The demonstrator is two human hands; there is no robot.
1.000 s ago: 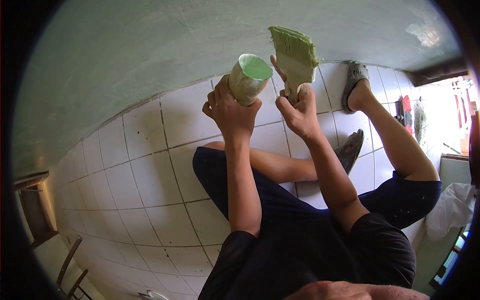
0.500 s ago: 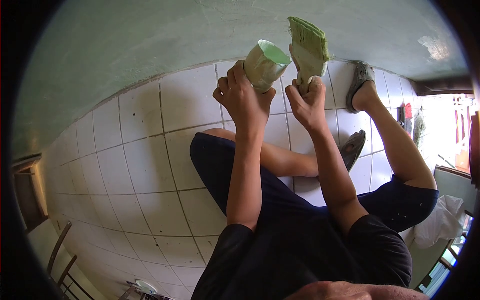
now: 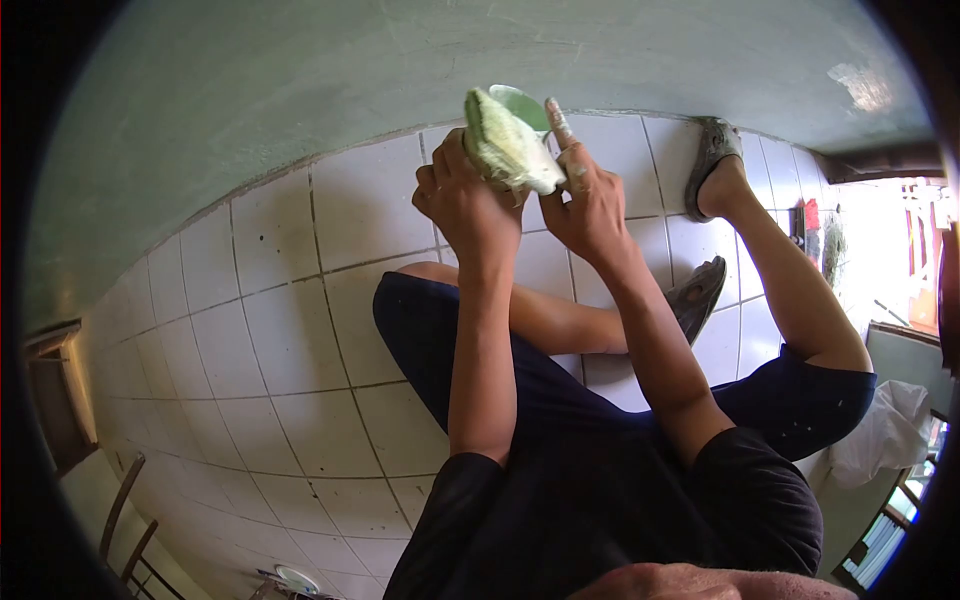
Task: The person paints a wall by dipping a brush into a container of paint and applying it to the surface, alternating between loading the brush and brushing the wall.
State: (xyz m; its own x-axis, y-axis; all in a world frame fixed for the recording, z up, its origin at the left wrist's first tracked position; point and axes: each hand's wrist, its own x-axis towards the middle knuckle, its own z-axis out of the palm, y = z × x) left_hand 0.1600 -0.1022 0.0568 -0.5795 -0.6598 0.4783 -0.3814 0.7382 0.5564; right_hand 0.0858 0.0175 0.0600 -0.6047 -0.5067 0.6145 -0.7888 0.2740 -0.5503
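Observation:
My left hand (image 3: 465, 210) is wrapped round a cup with a pale green inside (image 3: 524, 104), whose outer side is mostly hidden. A wide paintbrush (image 3: 507, 148) with green-coated bristles lies across the near side of the cup, its bristles pointing up and left. My right hand (image 3: 590, 200) grips the brush at its paint-smeared handle end, with the index finger stretched upward beside the cup. Whether the bristles touch the cup's rim I cannot tell. White-green smears cover the right fingers.
A grey-green wall (image 3: 330, 70) with a bare patch rises in front, meeting white floor tiles (image 3: 280, 340). My legs are folded on the floor, with grey clogs (image 3: 712, 160) on the feet. A white bag (image 3: 885, 430) lies at right, chair parts (image 3: 122, 505) at lower left.
The brush has swung left from upright beside the cup to tilted across it. My right hand has moved left, its index finger now extended. The left hand with the cup shifted slightly left.

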